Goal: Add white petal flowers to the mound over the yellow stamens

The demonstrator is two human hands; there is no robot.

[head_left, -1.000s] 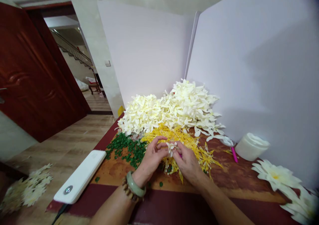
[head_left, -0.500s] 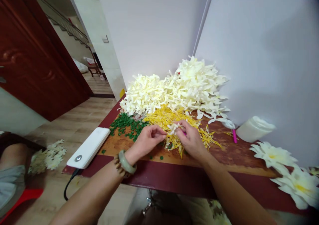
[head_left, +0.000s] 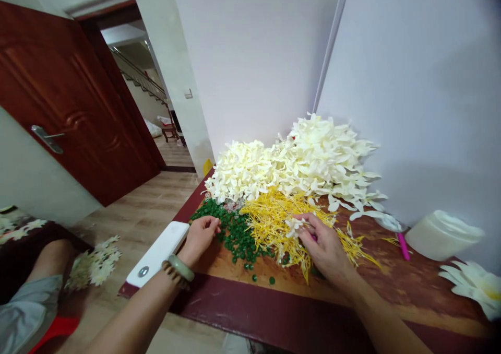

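Observation:
My right hand [head_left: 323, 244] grips a small white flower piece [head_left: 293, 227] between thumb and fingertips, above a heap of thin yellow stamen strands [head_left: 270, 215]. A bit of something magenta shows within that hand. My left hand [head_left: 201, 237], with beads and a pale bangle on its wrist, is over the left side of the small green discs [head_left: 238, 239]. Its fingers are curled together, and whatever they hold, if anything, is hidden. Behind the strands rises a large pile of cream-white petals [head_left: 305, 158].
A white power bank [head_left: 158, 255] lies at the table's left edge. To the right are a magenta-handled tool [head_left: 403, 246], a white roll [head_left: 444, 234] and a finished-looking white flower [head_left: 475, 288]. Another person's knee [head_left: 52, 252] shows at left, near white flowers [head_left: 102, 260] lower down.
My left hand has left the flower piece and moved left to the green discs. My right hand still holds the piece. The camera view has shifted left and up.

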